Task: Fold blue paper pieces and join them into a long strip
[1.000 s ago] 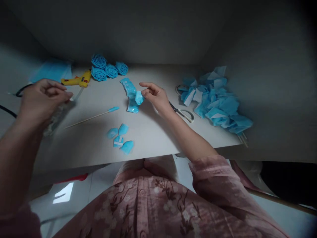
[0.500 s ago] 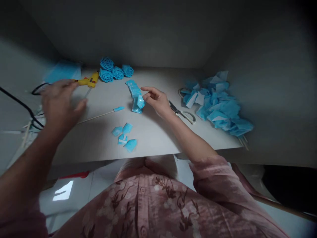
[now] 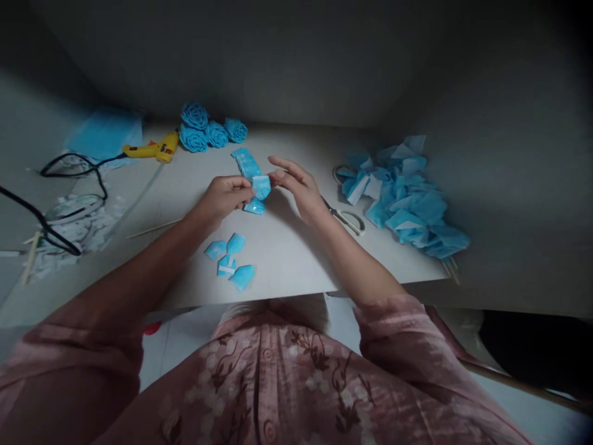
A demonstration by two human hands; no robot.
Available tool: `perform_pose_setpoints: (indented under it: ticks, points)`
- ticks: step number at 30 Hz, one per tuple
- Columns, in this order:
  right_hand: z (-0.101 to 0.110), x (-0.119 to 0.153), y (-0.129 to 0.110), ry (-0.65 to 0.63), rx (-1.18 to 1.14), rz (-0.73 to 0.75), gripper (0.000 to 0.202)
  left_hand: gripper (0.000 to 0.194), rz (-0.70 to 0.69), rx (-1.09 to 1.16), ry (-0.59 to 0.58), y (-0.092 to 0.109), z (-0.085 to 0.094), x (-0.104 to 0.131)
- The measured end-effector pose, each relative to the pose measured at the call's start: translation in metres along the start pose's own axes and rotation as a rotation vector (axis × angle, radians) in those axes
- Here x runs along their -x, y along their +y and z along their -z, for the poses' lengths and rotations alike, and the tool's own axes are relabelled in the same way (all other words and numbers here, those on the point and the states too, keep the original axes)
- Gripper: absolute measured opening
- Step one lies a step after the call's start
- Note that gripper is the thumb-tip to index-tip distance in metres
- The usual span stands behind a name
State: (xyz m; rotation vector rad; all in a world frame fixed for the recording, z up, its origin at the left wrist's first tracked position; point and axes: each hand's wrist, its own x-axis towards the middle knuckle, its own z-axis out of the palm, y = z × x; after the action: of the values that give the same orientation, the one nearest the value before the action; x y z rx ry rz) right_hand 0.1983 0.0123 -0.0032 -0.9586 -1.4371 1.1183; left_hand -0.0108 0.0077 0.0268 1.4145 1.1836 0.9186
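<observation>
My left hand [image 3: 227, 196] pinches the left edge of a small blue petal piece [image 3: 262, 186] with a pale top edge. At the piece's right side is my right hand [image 3: 296, 188], its thumb close to or touching it and its other fingers apart. Behind and below the piece lies a strip of overlapping blue pieces [image 3: 246, 162]. Several loose blue petals [image 3: 241, 277] are on the table nearer to me. A thin stick [image 3: 155, 228] runs partly hidden under my left wrist.
A yellow glue gun [image 3: 162, 148] with a black cord lies back left, beside blue rolled flowers [image 3: 194, 138]. White scraps [image 3: 88, 228] are at left. Scissors [image 3: 347, 219] and a blue cloth pile [image 3: 407, 198] are at right, on the white table [image 3: 296, 266].
My left hand has come from beside the glue gun to the middle and taken hold of the blue piece. My right fingers have spread a little more.
</observation>
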Motion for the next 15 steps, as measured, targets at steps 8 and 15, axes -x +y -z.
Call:
perform_pose_setpoints:
  ticks: [8, 15]
  points:
    - [-0.006, 0.001, 0.0, -0.02, -0.132, -0.058, 0.042, 0.024, -0.017, 0.154, 0.033, -0.002, -0.004, 0.002]
    - [-0.004, -0.004, 0.003, 0.099, -0.173, -0.063, 0.033, 0.019, -0.085, 0.024, 0.01, 0.002, 0.01, -0.001]
